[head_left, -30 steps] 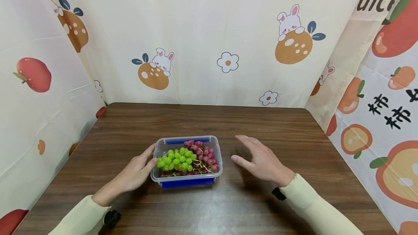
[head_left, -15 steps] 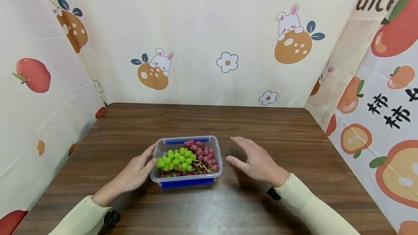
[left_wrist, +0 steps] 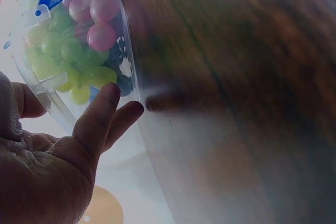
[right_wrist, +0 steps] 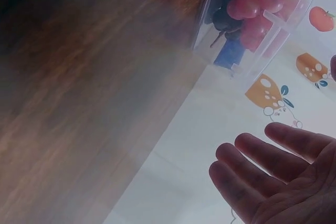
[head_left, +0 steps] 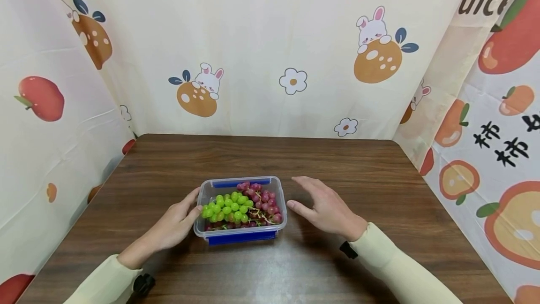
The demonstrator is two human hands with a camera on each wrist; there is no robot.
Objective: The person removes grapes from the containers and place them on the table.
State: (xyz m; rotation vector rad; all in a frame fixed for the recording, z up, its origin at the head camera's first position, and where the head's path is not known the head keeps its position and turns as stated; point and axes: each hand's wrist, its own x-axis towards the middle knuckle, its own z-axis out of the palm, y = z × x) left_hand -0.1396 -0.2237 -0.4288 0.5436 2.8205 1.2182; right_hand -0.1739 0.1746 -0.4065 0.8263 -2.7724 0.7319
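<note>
A clear plastic food container (head_left: 240, 230) with blue side clips stands on the wooden table, its top uncovered. Inside, a bunch of green grapes (head_left: 228, 206) lies at the left, with red grapes (head_left: 266, 199) behind and to the right; darker ones show underneath. My left hand (head_left: 175, 222) rests against the container's left end, fingers fairly straight along the wall and thumb at the rim. In the left wrist view those fingertips (left_wrist: 112, 92) overlap the clear wall. My right hand (head_left: 326, 208) is held just right of the container, empty, fingers extended and thumb spread toward it.
The brown wooden table (head_left: 270, 154) reaches back to a cream curtain (head_left: 253, 36) printed with fruit, rabbits and flowers. Similar printed cloth hangs along the left and right sides. Each wrist carries a small black device strap (head_left: 144, 284) by the sleeve.
My right hand has moved left, closer to the container's right end. The left hand and the container have stayed in place.
</note>
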